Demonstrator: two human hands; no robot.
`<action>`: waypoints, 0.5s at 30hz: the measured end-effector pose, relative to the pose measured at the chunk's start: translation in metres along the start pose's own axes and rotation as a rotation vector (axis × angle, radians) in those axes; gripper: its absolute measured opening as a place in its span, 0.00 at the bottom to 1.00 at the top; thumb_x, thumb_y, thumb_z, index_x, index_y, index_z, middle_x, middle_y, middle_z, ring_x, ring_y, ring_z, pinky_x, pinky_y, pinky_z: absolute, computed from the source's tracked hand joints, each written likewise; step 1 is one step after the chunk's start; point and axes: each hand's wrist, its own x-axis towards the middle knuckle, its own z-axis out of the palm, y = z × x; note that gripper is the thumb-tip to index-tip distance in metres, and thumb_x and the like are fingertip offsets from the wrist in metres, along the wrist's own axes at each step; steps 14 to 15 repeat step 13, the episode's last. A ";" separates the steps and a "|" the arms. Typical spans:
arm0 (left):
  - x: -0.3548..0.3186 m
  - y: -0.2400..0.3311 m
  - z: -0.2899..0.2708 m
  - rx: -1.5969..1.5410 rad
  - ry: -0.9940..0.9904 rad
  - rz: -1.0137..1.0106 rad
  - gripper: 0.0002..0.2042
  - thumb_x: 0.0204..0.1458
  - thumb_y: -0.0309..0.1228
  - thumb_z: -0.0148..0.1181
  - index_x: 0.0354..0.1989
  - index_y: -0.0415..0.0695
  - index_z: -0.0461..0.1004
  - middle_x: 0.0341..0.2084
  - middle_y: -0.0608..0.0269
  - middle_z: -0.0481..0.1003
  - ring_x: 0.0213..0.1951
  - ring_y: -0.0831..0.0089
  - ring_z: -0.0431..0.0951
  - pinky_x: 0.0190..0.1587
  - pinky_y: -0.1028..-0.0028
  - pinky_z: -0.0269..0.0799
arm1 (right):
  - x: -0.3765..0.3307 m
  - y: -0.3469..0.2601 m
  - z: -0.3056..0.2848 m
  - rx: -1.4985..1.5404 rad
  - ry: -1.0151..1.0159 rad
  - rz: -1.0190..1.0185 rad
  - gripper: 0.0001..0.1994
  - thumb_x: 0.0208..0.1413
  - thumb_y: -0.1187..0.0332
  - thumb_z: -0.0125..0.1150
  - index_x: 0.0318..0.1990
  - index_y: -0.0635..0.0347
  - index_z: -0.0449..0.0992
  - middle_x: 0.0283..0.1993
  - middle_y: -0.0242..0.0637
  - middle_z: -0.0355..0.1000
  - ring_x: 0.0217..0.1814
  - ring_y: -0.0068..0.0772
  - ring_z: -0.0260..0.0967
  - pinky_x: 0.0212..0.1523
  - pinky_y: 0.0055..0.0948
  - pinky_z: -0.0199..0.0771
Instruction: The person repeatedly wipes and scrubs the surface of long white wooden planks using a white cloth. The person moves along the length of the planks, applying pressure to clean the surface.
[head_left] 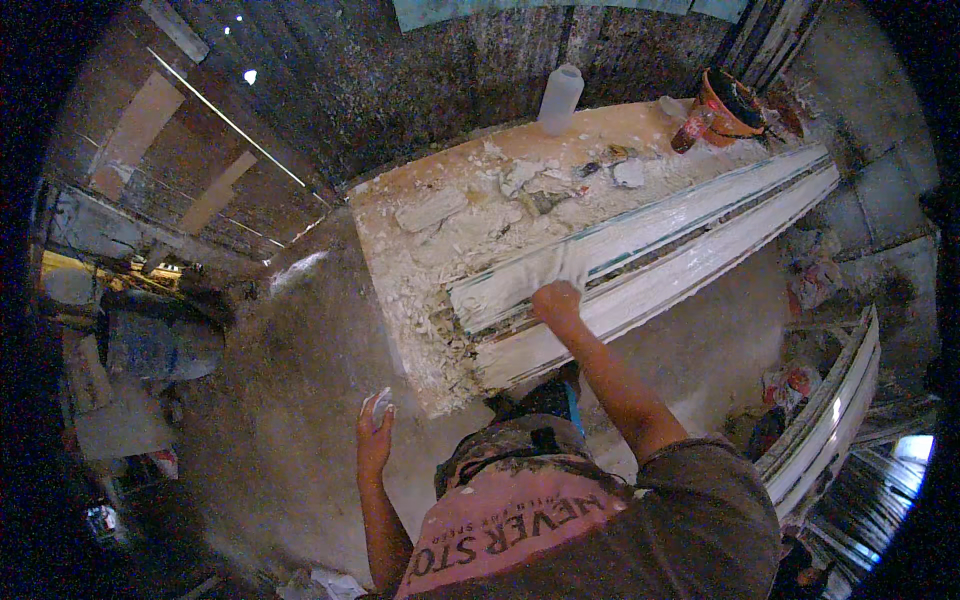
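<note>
My right hand (557, 300) is closed, knuckles up, over the near-left part of a long white plaster-coated mould (640, 240). What it grips, if anything, is hidden, and the white surface just beyond it looks smeared by motion. Two long pale strips make up the mould, with a dark gap between them and green edging. Off the table's left side, my left hand (374, 430) is raised with its fingers round a small pale grey piece (380, 403), whose kind I cannot make out.
The table (372, 215) carries plaster crumbs and flat scraps (540, 182). Toward its back stand a translucent white bottle (561, 98) and an orange bucket (728, 112) beside a reddish mug (694, 128). Another long white moulding (825, 425) leans at the right. Dark sheet walls enclose the far side.
</note>
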 end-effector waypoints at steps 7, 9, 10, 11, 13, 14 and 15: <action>-0.002 0.000 0.011 0.053 -0.001 0.000 0.21 0.62 0.32 0.62 0.63 0.41 0.73 0.57 0.50 0.77 0.60 0.55 0.75 0.65 0.62 0.66 | -0.011 -0.094 0.042 0.014 0.114 -0.137 0.23 0.56 0.60 0.56 0.59 0.57 0.72 0.44 0.53 0.80 0.49 0.57 0.78 0.66 0.66 0.54; -0.001 -0.002 0.014 0.052 -0.012 0.017 0.21 0.62 0.32 0.62 0.63 0.41 0.73 0.58 0.50 0.76 0.61 0.55 0.75 0.65 0.61 0.66 | -0.025 -0.159 0.059 0.056 0.786 -0.205 0.34 0.59 0.60 0.53 0.74 0.59 0.60 0.54 0.62 0.76 0.57 0.60 0.75 0.77 0.67 0.38; 0.000 -0.003 0.015 0.052 -0.018 0.026 0.21 0.62 0.32 0.62 0.63 0.41 0.73 0.59 0.50 0.76 0.62 0.55 0.74 0.65 0.61 0.66 | -0.028 -0.172 0.060 0.118 0.390 -0.233 0.35 0.60 0.57 0.51 0.74 0.59 0.58 0.58 0.64 0.73 0.63 0.61 0.69 0.77 0.67 0.38; 0.002 -0.003 0.016 0.053 -0.025 0.034 0.21 0.62 0.32 0.62 0.63 0.41 0.73 0.60 0.49 0.75 0.62 0.54 0.74 0.65 0.61 0.65 | -0.031 -0.185 0.060 0.184 0.166 -0.254 0.36 0.61 0.55 0.50 0.75 0.59 0.56 0.63 0.67 0.69 0.69 0.61 0.63 0.77 0.67 0.38; 0.003 0.000 0.017 0.059 -0.036 0.045 0.21 0.62 0.31 0.61 0.63 0.41 0.72 0.60 0.49 0.75 0.62 0.54 0.74 0.66 0.61 0.65 | -0.007 -0.199 0.050 0.098 -0.490 -0.312 0.41 0.65 0.46 0.45 0.78 0.57 0.44 0.69 0.65 0.63 0.79 0.60 0.45 0.78 0.65 0.34; 0.003 0.000 0.017 0.059 -0.036 0.045 0.21 0.62 0.31 0.61 0.63 0.41 0.72 0.60 0.49 0.75 0.62 0.54 0.74 0.66 0.61 0.65 | -0.007 -0.199 0.050 0.098 -0.490 -0.312 0.41 0.65 0.46 0.45 0.78 0.57 0.44 0.69 0.65 0.63 0.79 0.60 0.45 0.78 0.65 0.34; 0.003 0.000 0.017 0.059 -0.036 0.045 0.21 0.62 0.31 0.61 0.63 0.41 0.72 0.60 0.49 0.75 0.62 0.54 0.74 0.66 0.61 0.65 | -0.007 -0.199 0.050 0.098 -0.490 -0.312 0.41 0.65 0.46 0.45 0.78 0.57 0.44 0.69 0.65 0.63 0.79 0.60 0.45 0.78 0.65 0.34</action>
